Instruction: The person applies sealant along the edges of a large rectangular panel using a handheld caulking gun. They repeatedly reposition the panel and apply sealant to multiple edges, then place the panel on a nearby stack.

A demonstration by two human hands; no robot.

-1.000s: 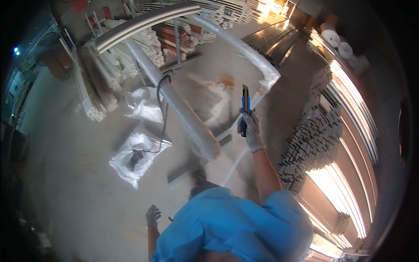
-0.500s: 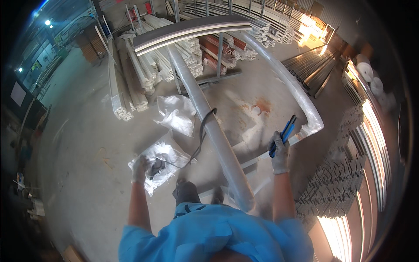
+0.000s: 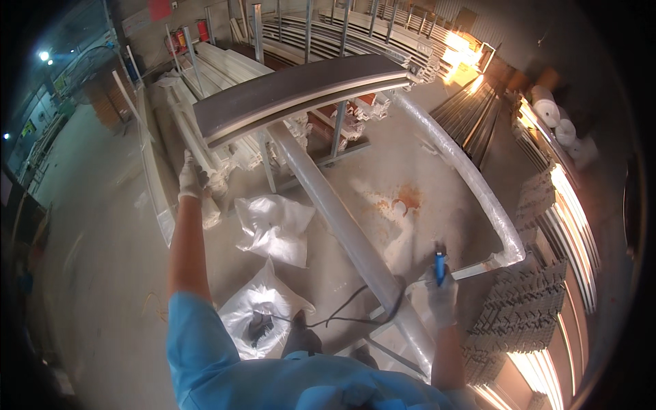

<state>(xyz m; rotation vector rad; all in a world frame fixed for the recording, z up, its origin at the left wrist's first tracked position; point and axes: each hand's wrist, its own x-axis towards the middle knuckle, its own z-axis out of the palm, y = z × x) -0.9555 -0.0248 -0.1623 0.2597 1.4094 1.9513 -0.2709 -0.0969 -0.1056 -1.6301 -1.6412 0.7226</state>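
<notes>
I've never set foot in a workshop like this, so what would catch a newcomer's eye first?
Probably the long, dark-topped profile stretching crosswise at the far ends of two plastic-wrapped bars. Next might come the blue utility knife in the gloved right hand, right of centre. At lower left, an open white sack stands out, with a dark cable running from it.

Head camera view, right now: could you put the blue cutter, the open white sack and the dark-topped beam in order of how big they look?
Largest to smallest:
1. Dark-topped beam
2. Open white sack
3. Blue cutter, partly hidden in the right hand
</notes>
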